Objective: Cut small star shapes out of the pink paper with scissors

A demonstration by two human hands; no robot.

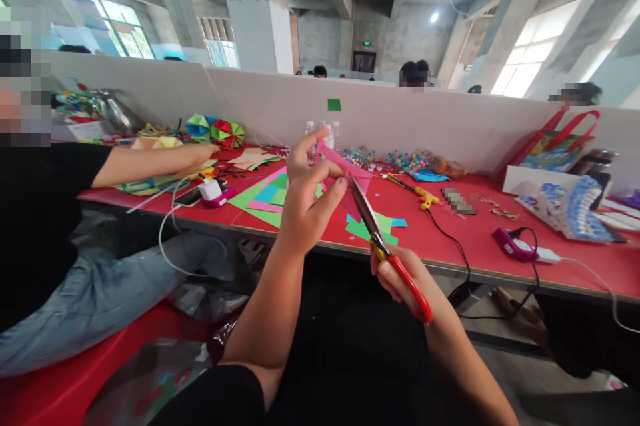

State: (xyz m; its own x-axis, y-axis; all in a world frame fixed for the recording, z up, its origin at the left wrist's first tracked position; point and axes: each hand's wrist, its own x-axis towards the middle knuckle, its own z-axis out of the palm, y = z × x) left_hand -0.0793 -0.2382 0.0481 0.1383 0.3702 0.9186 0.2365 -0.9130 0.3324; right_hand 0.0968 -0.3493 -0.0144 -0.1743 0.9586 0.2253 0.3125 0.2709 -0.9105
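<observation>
My left hand [313, 196] is raised above the table and pinches a sheet of pink paper [345, 163] between thumb and fingers. In my right hand [400, 273] is a pair of scissors [367, 209] with red and yellow handles, pointing up and to the left. The blade tips meet the pink paper just beside my left thumb; whether they are cutting into it I cannot tell. Below, green and blue paper pieces [376, 227] lie on the red table [425, 243]. To the left lies a stack of coloured paper sheets [265, 196].
A yellow glue gun [426, 198] with a black cord lies right of my hands, near a phone-like object [457, 201]. Bags of coloured beads [410, 161] and clear bottles [336, 136] stand along the white partition [280, 103]. At left, a co-worker's arm [155, 166] reaches over the table.
</observation>
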